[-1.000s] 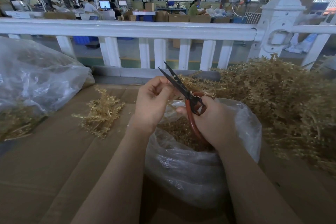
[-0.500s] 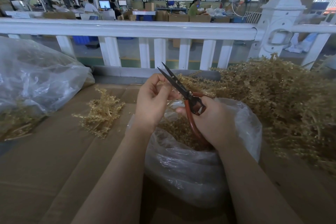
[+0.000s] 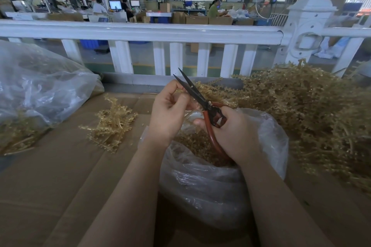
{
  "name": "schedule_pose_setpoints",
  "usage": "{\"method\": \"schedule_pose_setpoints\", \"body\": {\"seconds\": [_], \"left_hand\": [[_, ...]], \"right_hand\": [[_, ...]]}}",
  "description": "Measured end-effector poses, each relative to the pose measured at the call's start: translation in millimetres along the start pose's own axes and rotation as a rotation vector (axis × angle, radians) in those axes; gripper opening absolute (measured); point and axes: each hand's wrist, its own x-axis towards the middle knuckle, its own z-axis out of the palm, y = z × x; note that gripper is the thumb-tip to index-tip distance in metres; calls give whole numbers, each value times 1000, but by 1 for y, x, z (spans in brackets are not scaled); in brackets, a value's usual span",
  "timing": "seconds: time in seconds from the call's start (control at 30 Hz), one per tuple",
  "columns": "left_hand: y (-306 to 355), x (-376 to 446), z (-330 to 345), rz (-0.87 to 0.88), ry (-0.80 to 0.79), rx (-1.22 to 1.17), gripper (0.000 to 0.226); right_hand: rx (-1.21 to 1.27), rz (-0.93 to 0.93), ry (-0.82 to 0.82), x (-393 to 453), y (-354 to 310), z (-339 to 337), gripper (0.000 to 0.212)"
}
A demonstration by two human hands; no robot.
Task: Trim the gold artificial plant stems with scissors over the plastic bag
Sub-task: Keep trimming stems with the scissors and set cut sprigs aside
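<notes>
While the left hand (image 3: 170, 112) pinches a gold stem (image 3: 181, 91) in curled fingers, the right hand (image 3: 234, 134) grips the red handles of the scissors (image 3: 200, 98), blades parted at the stem. Both hover above the plastic bag (image 3: 210, 186), gold trimmings inside.

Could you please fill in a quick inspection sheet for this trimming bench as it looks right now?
Surface: brown cardboard.
Job's things: scissors, blades open; open plastic bag below holds gold trimmings; big gold stem pile at right.
Clutter: small stem bunch; second clear bag at left.
Hands: left hand pinches a stem piece, mostly hidden; right hand grips the red handles.
Cables: nothing seen.
Surroundings: white railing; factory floor with boxes and workers beyond.
</notes>
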Motion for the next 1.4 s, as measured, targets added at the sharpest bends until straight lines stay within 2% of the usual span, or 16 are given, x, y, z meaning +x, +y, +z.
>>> {"method": "schedule_pose_setpoints", "body": {"seconds": [0.43,0.67,0.83,0.97,1.1,1.2,1.27,1.4], "left_hand": [[-2,1,0,1,-24,23,18],[-3,0,-2,1,0,-11,12],[-3,0,-3,-42,23,-31,17],[-3,0,-1,-74,-40,-29,16],[-4,0,4,-82,-88,6,11],[-4,0,2,-132,-109,-29,4],[-5,1,-2,-182,-78,-12,16],[-6,2,-10,-351,-25,-66,66]], "right_hand": [[58,16,1,0,-2,-1,68],[58,34,-7,0,-5,-2,66],[271,168,-29,1,-8,-4,67],[476,230,-55,4,-9,-7,41],[575,253,-136,7,-11,-6,14],[621,277,-153,8,-9,-6,6],[664,295,-142,8,-7,-7,6],[842,276,-107,8,-9,-13,10]]}}
